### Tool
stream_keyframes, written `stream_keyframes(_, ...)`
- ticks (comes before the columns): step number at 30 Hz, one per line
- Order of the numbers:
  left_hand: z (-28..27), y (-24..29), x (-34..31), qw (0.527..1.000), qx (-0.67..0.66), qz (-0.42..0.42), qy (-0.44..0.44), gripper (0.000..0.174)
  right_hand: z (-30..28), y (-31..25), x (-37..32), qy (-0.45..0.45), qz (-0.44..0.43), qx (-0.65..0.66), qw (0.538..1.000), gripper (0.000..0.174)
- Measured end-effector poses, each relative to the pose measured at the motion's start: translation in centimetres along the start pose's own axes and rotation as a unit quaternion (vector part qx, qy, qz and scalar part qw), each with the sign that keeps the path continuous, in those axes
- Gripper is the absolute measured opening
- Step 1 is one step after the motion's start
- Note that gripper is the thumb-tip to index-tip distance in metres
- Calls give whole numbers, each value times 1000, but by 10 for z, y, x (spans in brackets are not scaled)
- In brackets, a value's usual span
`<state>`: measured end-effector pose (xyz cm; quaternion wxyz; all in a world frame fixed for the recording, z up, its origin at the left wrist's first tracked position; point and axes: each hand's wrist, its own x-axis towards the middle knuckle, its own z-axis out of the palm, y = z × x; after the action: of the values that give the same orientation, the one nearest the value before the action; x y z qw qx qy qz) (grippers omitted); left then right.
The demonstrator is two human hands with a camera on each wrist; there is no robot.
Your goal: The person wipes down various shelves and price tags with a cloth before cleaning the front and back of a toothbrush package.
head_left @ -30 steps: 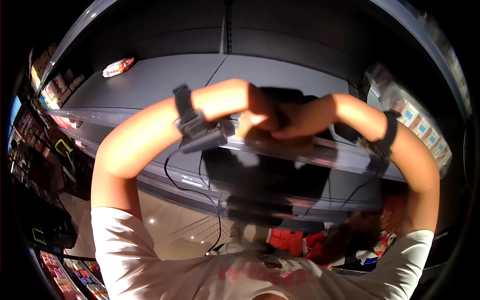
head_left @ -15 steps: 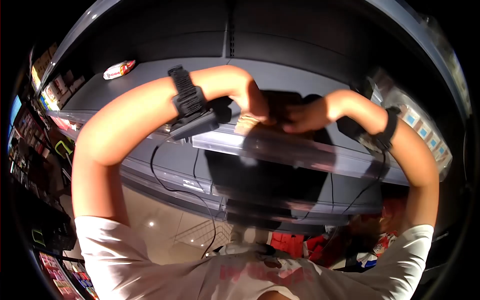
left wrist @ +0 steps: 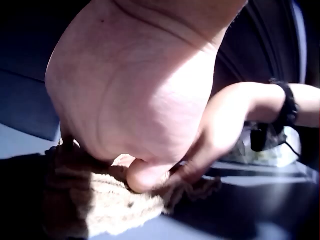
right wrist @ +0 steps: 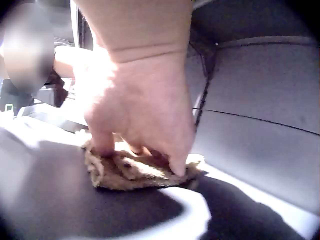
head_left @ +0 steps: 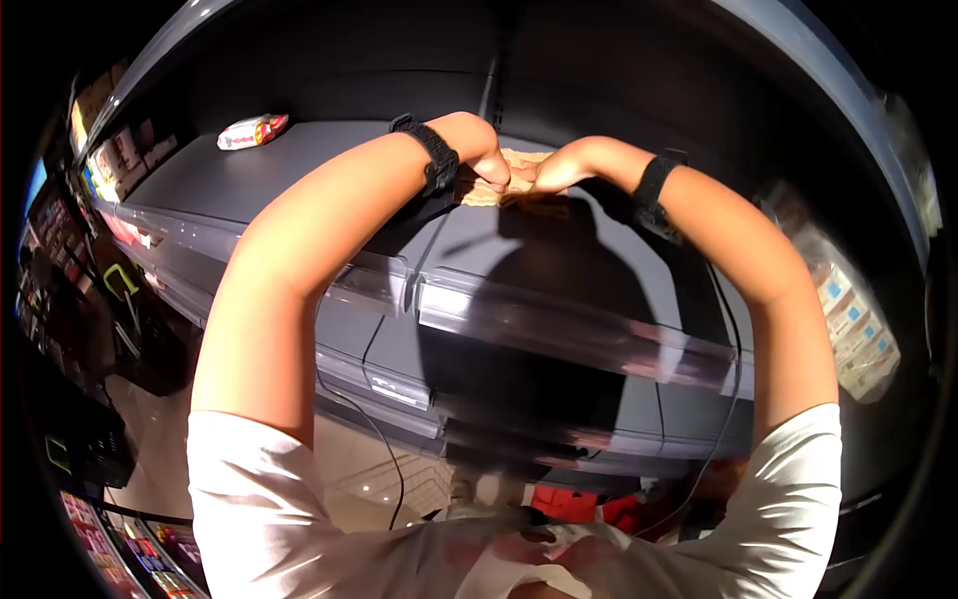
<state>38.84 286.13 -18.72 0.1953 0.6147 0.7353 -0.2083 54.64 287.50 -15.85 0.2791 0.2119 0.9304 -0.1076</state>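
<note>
A tan, ribbed cloth (head_left: 481,193) lies bunched on the grey shelf (head_left: 349,150), toward its back. My left hand (head_left: 486,163) grips its left part; in the left wrist view the thumb of that hand (left wrist: 130,90) digs into the folds of the cloth (left wrist: 112,210). Close beside it, my right hand (head_left: 567,170) holds the right part. From the right wrist view, the fingers of this hand (right wrist: 142,105) bend down into the crumpled cloth (right wrist: 127,175). Some fingertips are hidden in the folds.
A red and white packet (head_left: 252,132) lies at the shelf's back left. Clear plastic-wrapped goods (head_left: 856,329) stand at the right. A transparent rail (head_left: 559,324) runs along the shelf front, lower shelves sit beneath, and black cables hang from the wrists.
Both hands have moved from near the front rail toward the back of the shelf, the cloth with them. They were apart half a second ago and are now close together on the cloth.
</note>
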Motion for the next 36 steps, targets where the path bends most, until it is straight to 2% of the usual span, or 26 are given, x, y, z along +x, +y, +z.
stream_keyframes(1,1,8,-32,999,-12,-42,22,49,-11,-12,6,-93,52,-37,994,62)
stream_keyframes(3,9,5,-57,999,-2,2,48,63,-10,-23,-9,-83,77,18,993,62)
stream_keyframes(4,11,-9,-37,997,-14,79,-12,69,-4,-17,-12,-52,-80,-67,993,60)
stream_keyframes(5,22,-24,-25,997,-16,78,20,68,4,-34,-34,-88,-99,52,990,61)
stream_keyframes(7,39,-22,-80,966,26,257,17,66,8,-41,-45,-115,-135,-40,983,64)
stream_keyframes(9,51,-23,-120,965,114,232,30,63,18,-68,-66,-50,-100,-134,985,72)
stream_keyframes(10,59,-21,-146,973,93,203,57,59,22,-69,-63,-33,-139,-126,982,75)
stream_keyframes(11,60,-18,-165,979,136,152,4,58,21,-66,-52,-32,-146,-125,981,75)
stream_keyframes(13,62,-22,-173,988,82,128,1,58,17,-67,-33,-11,-230,-173,957,75)
stream_keyframes(14,64,-27,-175,991,73,105,31,61,11,-69,-23,-20,-219,-131,967,75)
stream_keyframes(15,66,-32,-177,993,63,81,61,64,11,-69,-9,80,-306,-166,934,75)
stream_keyframes(16,68,-42,-179,989,45,75,117,68,4,-75,-2,40,-266,-108,957,73)
stream_keyframes(17,65,-58,-164,984,9,140,106,66,-5,-81,3,-3,-224,-53,973,72)
stream_keyframes(19,66,-73,-149,976,17,156,153,57,-15,-93,6,35,-258,-66,963,65)
stream_keyframes(21,67,-82,-140,951,10,228,206,42,-22,-100,3,97,-294,-138,941,67)
stream_keyframes(23,70,-72,-146,932,77,192,298,26,-17,-112,2,144,-283,-121,941,54)
stream_keyframes(24,76,-73,-149,915,65,192,349,18,-13,-115,7,195,-273,-181,924,48)
stream_keyframes(25,80,-80,-147,895,68,206,389,16,-9,-119,14,251,-267,-235,900,41)
stream_keyframes(28,90,-88,-175,889,7,190,418,20,-15,-142,4,297,-280,-267,873,35)
stream_keyframes(29,92,-89,-195,882,46,125,452,25,-20,-156,-5,322,-306,-268,855,38)
stream_keyframes(30,103,-91,-217,858,29,87,506,29,-34,-161,-5,334,-309,-293,841,46)
stream_keyframes(31,116,-86,-245,831,3,27,556,35,-41,-161,-11,402,-370,-313,777,52)
stream_keyframes(32,129,-81,-274,782,-16,13,623,37,-48,-181,-30,367,-311,-290,827,53)
stream_keyframes(33,154,-71,-298,714,-47,-4,699,42,-62,-174,-21,385,-410,-296,772,48)
stream_keyframes(34,174,-78,-287,630,-98,-44,770,52,-51,-196,-39,368,-436,-273,774,47)
stream_keyframes(36,224,-39,-337,633,-140,-106,754,54,-24,-243,-75,292,-493,-225,788,45)
